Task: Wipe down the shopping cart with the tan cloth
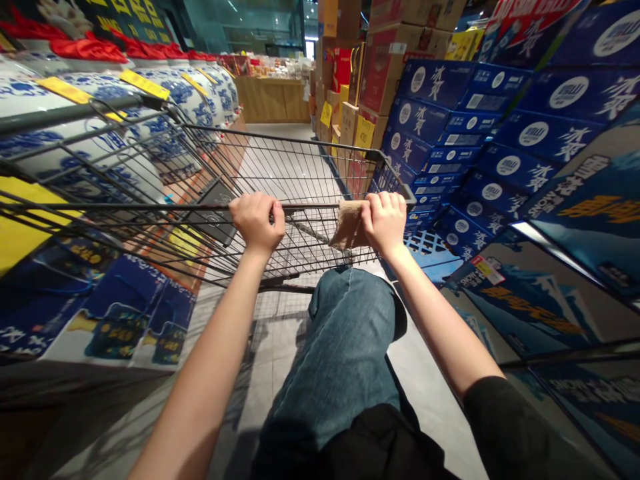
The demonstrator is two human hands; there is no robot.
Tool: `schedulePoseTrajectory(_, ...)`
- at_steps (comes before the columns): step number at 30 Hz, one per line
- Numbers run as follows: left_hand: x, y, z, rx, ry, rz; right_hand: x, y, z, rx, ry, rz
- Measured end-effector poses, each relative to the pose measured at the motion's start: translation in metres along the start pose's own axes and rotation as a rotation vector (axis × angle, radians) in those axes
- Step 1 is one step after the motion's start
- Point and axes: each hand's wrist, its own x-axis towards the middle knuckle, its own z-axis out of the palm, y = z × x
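A dark wire shopping cart (300, 167) stretches across the view in front of me. My left hand (259, 222) is closed around its side rail, near the middle of the view. Farther right, my right hand (385, 222) is wrapped round the same rail. Against the fingers of the right hand, a piece of brown cloth-like material (349, 225) hangs over the rail; whether the hand also grips it is unclear. The part of the basket that shows holds no goods.
Blue-and-white jars (185, 93) with red cloth tops line the left, above blue gift bags (120, 300). Blue cartons (435, 83) are stacked close on the right, with brown boxes (383, 67) behind. A wooden counter (273, 100) stands beyond the tiled aisle.
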Motion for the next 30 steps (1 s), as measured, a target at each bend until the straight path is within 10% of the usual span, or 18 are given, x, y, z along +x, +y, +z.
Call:
schedulePoseTrajectory(4, 0.001, 0.002, 0.002, -0.027, 0.009, -0.008, -0.005, -0.022, 0.001, 0.023, 0.046, 0.061)
schedulePoseTrajectory(10, 0.000, 0.001, -0.003, 0.010, -0.004, 0.031, -0.001, -0.046, -0.006, 0.067, -0.100, -0.237)
schedulePoseTrajectory(16, 0.000, 0.001, 0.002, 0.036, 0.032, 0.049, 0.005, -0.021, 0.000, 0.035, -0.018, 0.045)
schedulePoseTrajectory(23, 0.004, 0.007, 0.008, 0.059, 0.015, 0.071, 0.009, -0.084, 0.016, 0.131, -0.047, -0.080)
schedulePoseTrajectory(30, 0.007, 0.003, 0.005, 0.047, -0.066, 0.101, 0.014, -0.019, 0.016, 0.076, -0.019, -0.068)
